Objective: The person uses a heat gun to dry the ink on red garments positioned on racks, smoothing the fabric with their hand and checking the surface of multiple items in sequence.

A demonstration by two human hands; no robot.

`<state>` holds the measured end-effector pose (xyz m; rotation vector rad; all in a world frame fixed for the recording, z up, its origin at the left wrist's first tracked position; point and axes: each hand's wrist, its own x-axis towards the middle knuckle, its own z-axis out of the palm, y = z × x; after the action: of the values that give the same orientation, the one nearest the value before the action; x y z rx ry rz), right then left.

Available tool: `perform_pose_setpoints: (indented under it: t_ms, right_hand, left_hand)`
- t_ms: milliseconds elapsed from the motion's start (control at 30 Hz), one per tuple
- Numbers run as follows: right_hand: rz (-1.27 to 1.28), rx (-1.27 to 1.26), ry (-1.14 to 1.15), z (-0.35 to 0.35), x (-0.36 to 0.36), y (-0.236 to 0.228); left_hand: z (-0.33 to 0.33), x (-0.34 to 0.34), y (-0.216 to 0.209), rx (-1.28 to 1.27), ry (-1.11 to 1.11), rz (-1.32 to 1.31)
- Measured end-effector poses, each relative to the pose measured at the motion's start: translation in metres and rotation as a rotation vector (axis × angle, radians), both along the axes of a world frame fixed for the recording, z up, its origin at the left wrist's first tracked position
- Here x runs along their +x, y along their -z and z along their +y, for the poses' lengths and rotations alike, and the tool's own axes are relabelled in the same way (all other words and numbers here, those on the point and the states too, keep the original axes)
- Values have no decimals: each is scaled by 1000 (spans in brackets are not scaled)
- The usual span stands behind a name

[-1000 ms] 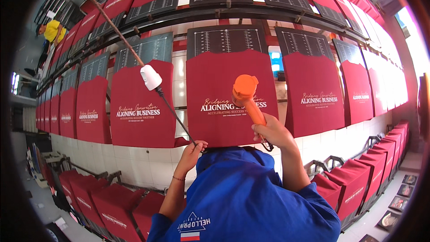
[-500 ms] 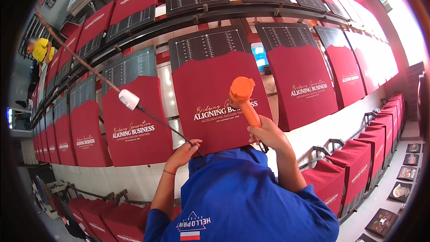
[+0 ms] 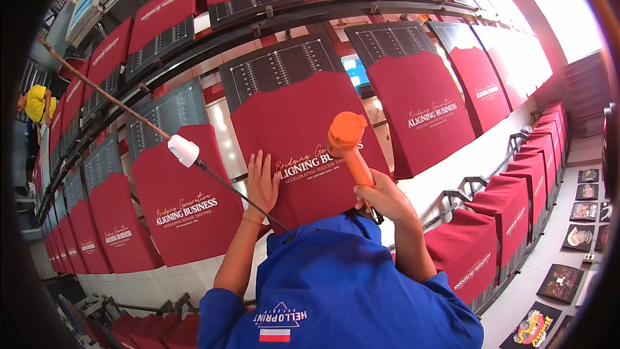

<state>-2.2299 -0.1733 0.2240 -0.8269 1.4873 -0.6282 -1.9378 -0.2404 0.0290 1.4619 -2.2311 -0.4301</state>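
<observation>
Yellow-shirted at the far left, a co-worker [image 3: 39, 105] beside the rows, well apart from the hands. Slanting in from there, a thin brown cord [image 3: 103, 85] ending at a white plastic connector [image 3: 184, 150], then a black flexible cable [image 3: 223, 182] running down toward the blue cloth shirt [image 3: 361, 284] of the wearer; drawn nearly straight, probably to limit slack near the work. Next, spread palm-down by the lettering and gripping nothing, the left hand [image 3: 261, 184], perhaps so placed to steady the fabric. Beneath it, in the middle, a maroon cloth panel with white lettering [image 3: 294, 113], laid over a flat black board with white ruler marks [image 3: 278, 61], likely for a smooth, level face. Above the lettering, a round-headed orange plastic tool [image 3: 349, 132], pointing away from the body; gap to the cloth impossible to tell. Wrapped round the lower handle, the right hand [image 3: 382, 195], apart from the left, leaving the head well beyond the fingers. Farther right, similar maroon panels [image 3: 420, 100], spaced in a row, presumably for access to each.
</observation>
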Motion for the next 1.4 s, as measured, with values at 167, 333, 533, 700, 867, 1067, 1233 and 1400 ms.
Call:
perform_pose_setpoints:
  t_ms: [167,333,533,700,867,1067,1233,1400]
  right_hand:
    - [8,32,39,-2,-5,3]
    - [11,48,64,-3,-7,3]
    - [12,39,116,-1,-3,11]
    - [44,20,138,-3,0,7]
    - [21,46,146,-4,-7,9]
    - [38,69,150,-6,-14,6]
    - [68,15,203,-7,-12,11]
    - [79,-6,265,-4,-9,12]
  left_hand:
    - [-40,-29,25,11,-94,-113]
    - [-11,-43,27,42,-37,-218]
    - [6,-31,19,85,149,-225]
    - [-49,-32,31,7,61,-238]
    - [-79,-41,35,-6,-24,-240]
    - [-41,-45,25,32,93,-193]
    - [9,-37,13,119,243,-180]
    - [-13,-29,16,85,247,-197]
